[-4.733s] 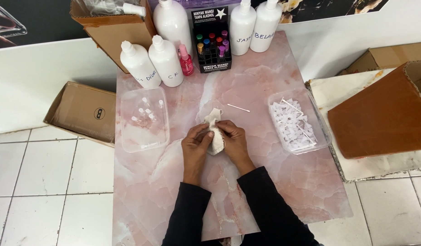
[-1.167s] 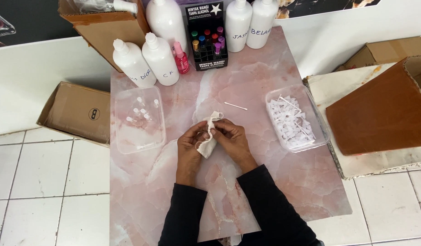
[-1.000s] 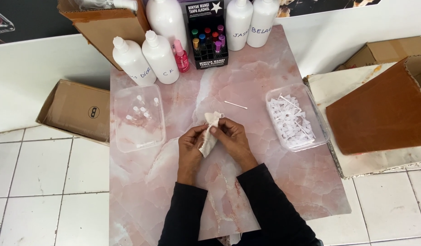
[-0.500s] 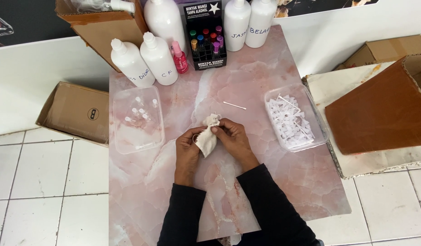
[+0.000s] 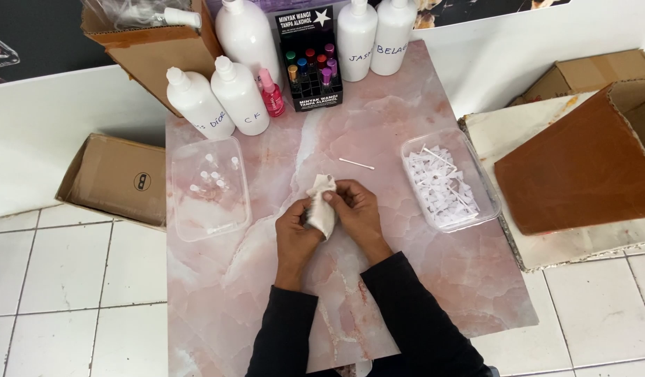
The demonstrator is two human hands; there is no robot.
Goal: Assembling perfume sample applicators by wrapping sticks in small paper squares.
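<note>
Both hands meet over the middle of the pink marble-patterned table top (image 5: pixel 434 293). A crumpled white cloth (image 5: pixel 321 206) is pinched between them: my left hand (image 5: pixel 295 230) holds its lower part, my right hand (image 5: pixel 353 209) grips its right side with fingers curled. Whatever small item may be inside the cloth is hidden. A thin white stick (image 5: pixel 356 164) lies on the table just beyond the hands.
A clear tray (image 5: pixel 207 187) with several small vials sits left; a clear tray (image 5: pixel 448 183) of white paper strips sits right. Several white bottles (image 5: pixel 238 94), a pink spray bottle (image 5: pixel 271 94) and a black display box (image 5: pixel 308 59) line the back. Cardboard boxes (image 5: pixel 116 178) flank the table.
The hands keep working the cloth in place; it has been bunched and turned slightly, its top now pointing up. Everything else stays where it was.
</note>
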